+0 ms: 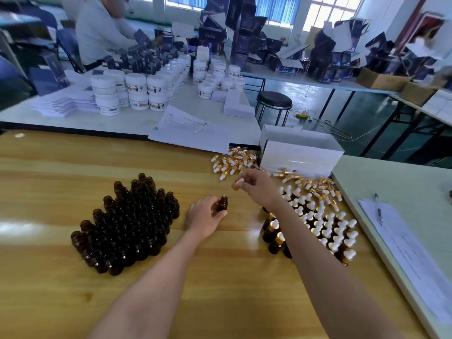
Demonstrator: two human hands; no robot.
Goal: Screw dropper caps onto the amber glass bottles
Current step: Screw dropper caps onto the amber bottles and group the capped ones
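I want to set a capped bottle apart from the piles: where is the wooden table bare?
Bare: on the wooden table, the strip beyond the open bottles and the near edge. Crowded: the right, with capped bottles, loose dropper caps and the white box.

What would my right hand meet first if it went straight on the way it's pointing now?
Most likely the open amber bottle that the left hand grips: the right hand pinches a dropper cap whose tip slants down toward its mouth. Depth is unclear.
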